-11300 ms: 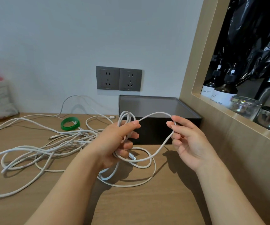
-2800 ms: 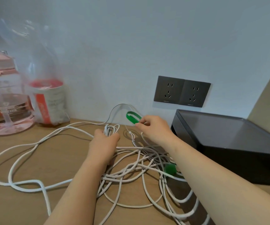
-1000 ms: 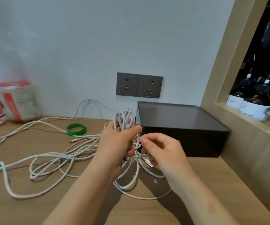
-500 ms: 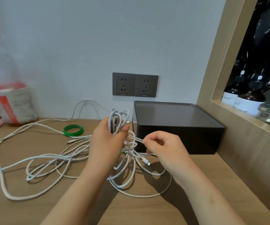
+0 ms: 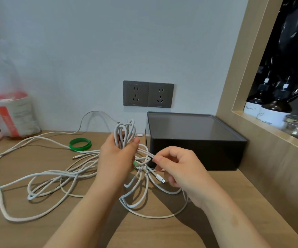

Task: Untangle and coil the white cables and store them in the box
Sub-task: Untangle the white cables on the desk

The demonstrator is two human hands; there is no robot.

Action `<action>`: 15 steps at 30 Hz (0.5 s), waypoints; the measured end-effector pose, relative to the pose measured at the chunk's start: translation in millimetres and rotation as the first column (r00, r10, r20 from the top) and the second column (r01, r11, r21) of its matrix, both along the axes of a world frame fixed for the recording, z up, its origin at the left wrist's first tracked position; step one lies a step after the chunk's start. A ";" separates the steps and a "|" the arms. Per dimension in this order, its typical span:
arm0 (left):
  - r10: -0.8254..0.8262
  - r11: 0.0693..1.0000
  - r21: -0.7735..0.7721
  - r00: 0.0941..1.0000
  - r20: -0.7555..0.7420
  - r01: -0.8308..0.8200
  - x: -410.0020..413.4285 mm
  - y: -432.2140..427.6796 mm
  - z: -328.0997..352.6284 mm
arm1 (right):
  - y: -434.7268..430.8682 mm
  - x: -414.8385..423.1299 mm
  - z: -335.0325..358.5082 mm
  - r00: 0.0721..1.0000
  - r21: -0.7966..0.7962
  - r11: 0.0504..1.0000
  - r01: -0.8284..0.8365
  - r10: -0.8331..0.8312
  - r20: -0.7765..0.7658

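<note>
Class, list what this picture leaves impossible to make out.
Head view:
- Count of white cables: strands overlap, left edge cuts them.
- Most of the green piece: under the left hand.
- plastic bag print: blurred, cut by left edge.
- bottles' labels: too small, frame cuts them.

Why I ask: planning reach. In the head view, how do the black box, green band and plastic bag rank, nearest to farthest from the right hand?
1. The black box, just behind the right hand.
2. The green band, to the left, beyond the left hand.
3. The plastic bag, far left by the wall.
</note>
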State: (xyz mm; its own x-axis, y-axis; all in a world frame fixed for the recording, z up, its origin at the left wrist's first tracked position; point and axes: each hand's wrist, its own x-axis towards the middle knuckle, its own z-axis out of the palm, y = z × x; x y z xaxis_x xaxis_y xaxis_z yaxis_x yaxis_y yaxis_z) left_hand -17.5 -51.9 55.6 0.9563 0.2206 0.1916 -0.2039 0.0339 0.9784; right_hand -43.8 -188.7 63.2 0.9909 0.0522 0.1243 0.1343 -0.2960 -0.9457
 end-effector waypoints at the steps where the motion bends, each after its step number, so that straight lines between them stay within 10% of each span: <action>1: 0.002 1.000 -0.006 1.000 -0.008 -0.002 0.3 -0.1 -0.1 | -0.4 0.7 -0.2 1.000 0.036 0.999 0.015 -0.015 0.009; 15: -0.059 0.969 0.240 0.998 0.002 0.056 -3.7 -2.9 -0.7 | -6.6 6.8 0.1 0.940 0.077 0.940 0.333 -0.337 0.052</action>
State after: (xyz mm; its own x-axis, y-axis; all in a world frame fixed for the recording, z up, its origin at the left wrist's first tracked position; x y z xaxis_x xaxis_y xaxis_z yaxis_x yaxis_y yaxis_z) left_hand -21.3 -54.8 54.9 0.9641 0.1118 0.2408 -0.2171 -0.1899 0.9575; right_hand -37.0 -195.4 63.2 0.9394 -0.2920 0.1794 0.0984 -0.2716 -0.9574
